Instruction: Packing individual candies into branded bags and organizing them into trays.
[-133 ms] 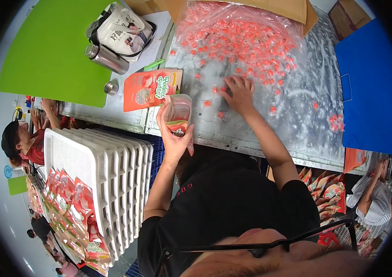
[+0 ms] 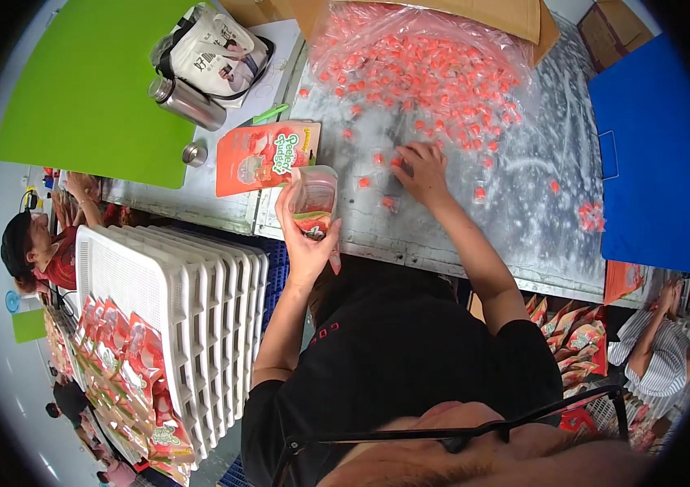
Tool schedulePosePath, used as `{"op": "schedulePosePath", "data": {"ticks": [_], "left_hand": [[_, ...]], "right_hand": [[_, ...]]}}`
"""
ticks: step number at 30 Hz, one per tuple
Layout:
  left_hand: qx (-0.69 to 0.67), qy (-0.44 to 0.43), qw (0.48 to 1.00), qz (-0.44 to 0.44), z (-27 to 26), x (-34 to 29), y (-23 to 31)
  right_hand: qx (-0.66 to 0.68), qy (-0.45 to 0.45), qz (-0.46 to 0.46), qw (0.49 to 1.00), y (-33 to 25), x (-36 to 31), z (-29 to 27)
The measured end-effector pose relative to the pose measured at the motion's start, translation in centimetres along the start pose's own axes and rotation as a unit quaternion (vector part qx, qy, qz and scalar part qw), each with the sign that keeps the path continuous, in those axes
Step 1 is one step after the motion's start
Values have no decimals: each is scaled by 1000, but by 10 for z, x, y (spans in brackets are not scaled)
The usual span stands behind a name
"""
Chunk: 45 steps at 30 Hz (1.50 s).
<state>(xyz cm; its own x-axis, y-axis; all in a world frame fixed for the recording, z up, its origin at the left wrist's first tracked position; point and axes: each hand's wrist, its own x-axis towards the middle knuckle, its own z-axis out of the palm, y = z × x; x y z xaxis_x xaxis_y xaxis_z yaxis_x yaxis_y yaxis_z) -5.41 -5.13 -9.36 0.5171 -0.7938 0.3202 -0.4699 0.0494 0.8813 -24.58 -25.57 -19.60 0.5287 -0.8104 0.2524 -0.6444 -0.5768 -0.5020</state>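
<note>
My left hand [image 2: 306, 258] grips a clear-windowed pouch [image 2: 316, 199] at the table's near edge. Its open mouth faces up, and some red shows inside. Over the metal tabletop, my right hand [image 2: 426, 177] has its fingers curled downward, with a red wrapped candy [image 2: 396, 161] between thumb and forefinger. Single red candies [image 2: 363, 183] lie just left of that hand. Beyond it, a heap of the same candies [image 2: 434, 73] spills from a clear plastic bag. A flat red pouch [image 2: 259, 154] lies on the table behind my left hand.
A steel flask [image 2: 188, 104], its cap [image 2: 194, 154] and a white bag [image 2: 215, 57] stand at the far left. Stacked white trays [image 2: 174, 268] holding pouches are left of me. A green panel [image 2: 93, 89] and a blue panel [image 2: 653, 154] flank the table. Other people work at both sides.
My right hand's fingers have drawn closer together around the candy, which has shifted slightly toward me. My left hand and its pouch stay in place.
</note>
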Motion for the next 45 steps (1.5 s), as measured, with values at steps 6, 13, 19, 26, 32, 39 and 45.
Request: {"op": "schedulePosePath", "data": {"ticks": [6, 13, 19, 26, 32, 39, 45], "left_hand": [[14, -2, 1000, 9, 0, 2, 0], [13, -5, 1000, 20, 2, 3, 2], [20, -7, 1000, 21, -1, 2, 2], [25, 2, 999, 24, -3, 5, 7], [-38, 0, 994, 105, 1, 2, 1], [-56, -22, 992, 112, 26, 1, -12], [-12, -28, 991, 133, 32, 7, 0]], "right_hand": [[30, 122, -46, 991, 7, -14, -15], [205, 34, -7, 978, 21, -13, -5], [11, -35, -114, 993, -10, -5, -1], [6, -77, -147, 986, -28, 8, -1], [-12, -115, -272, 955, -44, -20, -3], [28, -83, -290, 953, -26, -29, 10], [395, -67, 66, 914, -43, -9, -37]]}}
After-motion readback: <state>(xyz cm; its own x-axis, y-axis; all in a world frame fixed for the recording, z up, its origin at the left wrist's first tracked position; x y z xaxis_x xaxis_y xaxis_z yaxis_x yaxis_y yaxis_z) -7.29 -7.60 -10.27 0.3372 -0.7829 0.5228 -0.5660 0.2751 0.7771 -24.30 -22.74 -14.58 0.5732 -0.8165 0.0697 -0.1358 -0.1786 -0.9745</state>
